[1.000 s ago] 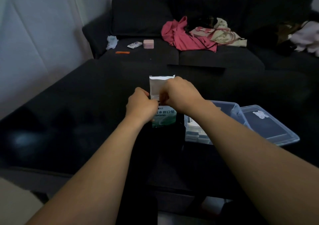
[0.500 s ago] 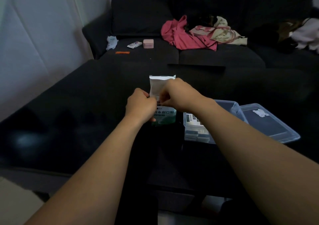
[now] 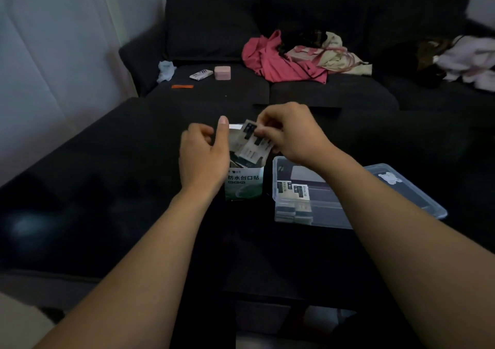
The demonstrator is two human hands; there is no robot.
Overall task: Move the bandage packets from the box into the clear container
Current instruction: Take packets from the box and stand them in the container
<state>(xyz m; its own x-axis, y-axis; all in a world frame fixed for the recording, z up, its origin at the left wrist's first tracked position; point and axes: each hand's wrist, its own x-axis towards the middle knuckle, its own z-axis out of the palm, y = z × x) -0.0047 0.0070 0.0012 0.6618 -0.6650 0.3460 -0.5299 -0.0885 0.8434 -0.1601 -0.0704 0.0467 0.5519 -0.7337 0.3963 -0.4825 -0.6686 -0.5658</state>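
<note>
We note a dark sofa behind, a dark table in front. On the table, a clear container sits just right of the upright box, with stacked packets in its near-left corner. Left hand steadies the box's left side, thumb raised, other fingers hidden, so its grip we cannot tell. Right hand pinches several bandage packets, fanned above the open box top.

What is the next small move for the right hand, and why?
Probably carry the packets rightward and lower them into the clear container: the right hand pinches them above the box, which the left hand steadies.
</note>
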